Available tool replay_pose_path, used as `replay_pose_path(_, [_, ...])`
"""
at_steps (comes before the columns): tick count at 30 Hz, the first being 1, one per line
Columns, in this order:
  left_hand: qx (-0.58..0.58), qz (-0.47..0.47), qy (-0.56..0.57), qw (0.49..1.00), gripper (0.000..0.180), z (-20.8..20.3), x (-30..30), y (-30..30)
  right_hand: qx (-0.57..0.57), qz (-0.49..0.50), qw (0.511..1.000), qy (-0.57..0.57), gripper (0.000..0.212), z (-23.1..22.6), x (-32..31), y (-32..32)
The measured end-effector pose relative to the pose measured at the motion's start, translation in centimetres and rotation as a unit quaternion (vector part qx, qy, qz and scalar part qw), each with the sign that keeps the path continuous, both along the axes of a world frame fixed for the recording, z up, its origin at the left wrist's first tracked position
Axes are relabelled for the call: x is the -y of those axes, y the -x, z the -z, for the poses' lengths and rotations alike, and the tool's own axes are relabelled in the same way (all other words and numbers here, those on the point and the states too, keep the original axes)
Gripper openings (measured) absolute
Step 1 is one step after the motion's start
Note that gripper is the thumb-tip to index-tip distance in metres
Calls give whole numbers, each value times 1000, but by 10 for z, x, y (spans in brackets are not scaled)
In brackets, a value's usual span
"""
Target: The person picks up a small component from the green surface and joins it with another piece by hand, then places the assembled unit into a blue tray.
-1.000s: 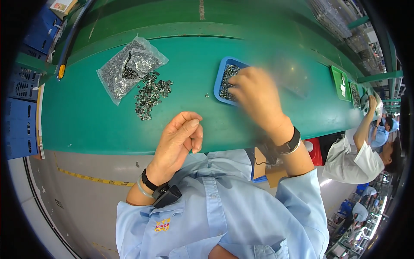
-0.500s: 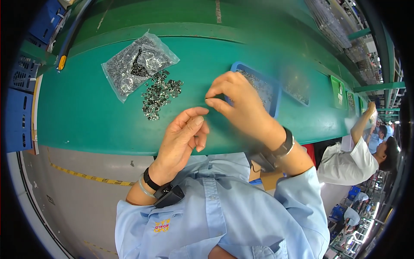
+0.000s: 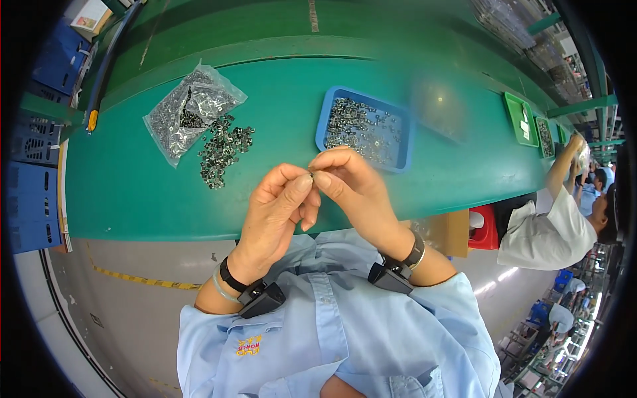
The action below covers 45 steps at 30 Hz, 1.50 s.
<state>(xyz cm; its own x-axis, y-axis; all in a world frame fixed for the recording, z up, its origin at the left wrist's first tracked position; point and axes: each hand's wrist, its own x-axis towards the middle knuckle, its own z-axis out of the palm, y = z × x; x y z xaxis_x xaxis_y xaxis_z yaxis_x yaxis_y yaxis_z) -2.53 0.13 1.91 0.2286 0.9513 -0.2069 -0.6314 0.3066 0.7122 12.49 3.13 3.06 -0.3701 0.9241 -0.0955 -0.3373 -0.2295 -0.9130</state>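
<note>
The left forearm [image 3: 213, 302] is angled toward one o'clock, the right forearm [image 3: 434, 266] toward ten. Thumbs and forefingers of the left hand [image 3: 275, 205] and right hand [image 3: 355, 192] are pinched together, tips nearly meeting; the left's other fingers are loosely curled toward six o'clock.

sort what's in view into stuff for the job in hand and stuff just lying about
Likely in the job:
left hand and right hand, meeting at a tiny dark part
blue tray of small metal parts
loose parts pile
clear parts bag

Likely just lying about:
blue crates
cardboard box
green tray
</note>
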Motion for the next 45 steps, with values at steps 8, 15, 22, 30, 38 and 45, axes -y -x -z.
replay_pose_path(8, [-12,55,-35,998,15,1,0,0,149,-19,955,-255,13,6,-9,-22])
replay_pose_path(15, [-16,71,-31,997,17,-2,0,-3,190,-4,926,-325,16,5,-11,-26])
replay_pose_path(22, [-19,54,-12,998,17,-9,0,-5,248,38,878,-408,17,5,-8,-23])
replay_pose_path(30, [49,48,-8,998,14,2,-1,-5,262,74,873,-405,18,6,0,-19])
replay_pose_path(38, [151,62,-20,986,12,13,1,-13,222,63,898,-375,17,12,4,-20])
replay_pose_path(45, [4,30,-5,1000,12,4,-1,-12,264,72,866,-419,17,14,-2,-27])
